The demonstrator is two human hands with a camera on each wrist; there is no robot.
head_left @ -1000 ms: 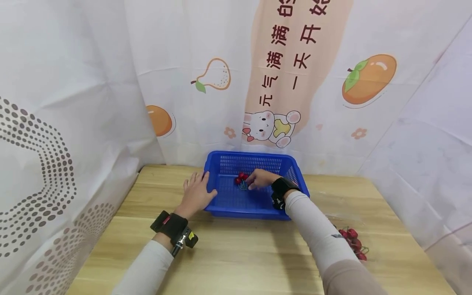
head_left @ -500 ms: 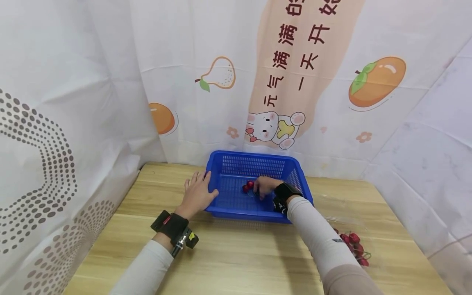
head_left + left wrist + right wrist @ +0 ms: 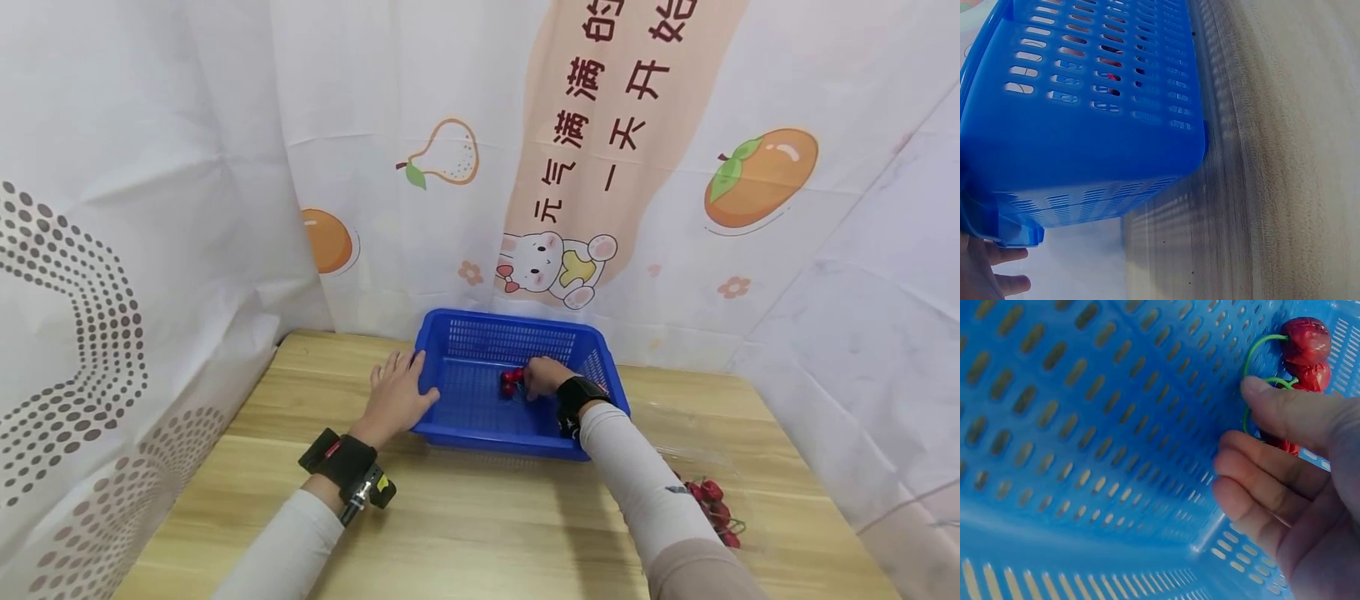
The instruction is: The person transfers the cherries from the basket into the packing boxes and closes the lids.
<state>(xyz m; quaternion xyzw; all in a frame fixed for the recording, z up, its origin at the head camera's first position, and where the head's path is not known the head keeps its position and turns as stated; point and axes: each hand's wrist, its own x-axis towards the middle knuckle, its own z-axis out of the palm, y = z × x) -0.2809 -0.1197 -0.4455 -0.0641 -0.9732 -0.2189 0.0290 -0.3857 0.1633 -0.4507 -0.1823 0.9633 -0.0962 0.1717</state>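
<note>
A blue plastic basket (image 3: 495, 439) with slotted walls stands on the table by the curtain. My left hand (image 3: 393, 398) rests at its left rim with fingers spread; in the left wrist view its fingertips (image 3: 1013, 284) show beside the rim. My right hand (image 3: 545, 377) reaches inside the basket and pinches the green stems (image 3: 1263, 342) of a small bunch of red cherries (image 3: 510, 382). In the right wrist view, the cherries (image 3: 1307, 341) lie just beyond the thumb, and part of the bunch is hidden behind the hand.
More red cherries (image 3: 716, 510) lie in clear plastic on the right of the wooden table (image 3: 450, 533), partly behind the right forearm. A printed white curtain (image 3: 360, 83) closes off the back and sides.
My right hand and the cherries have shifted to the right inside the basket. The left hand keeps its place at the rim, and the head view has swung slightly.
</note>
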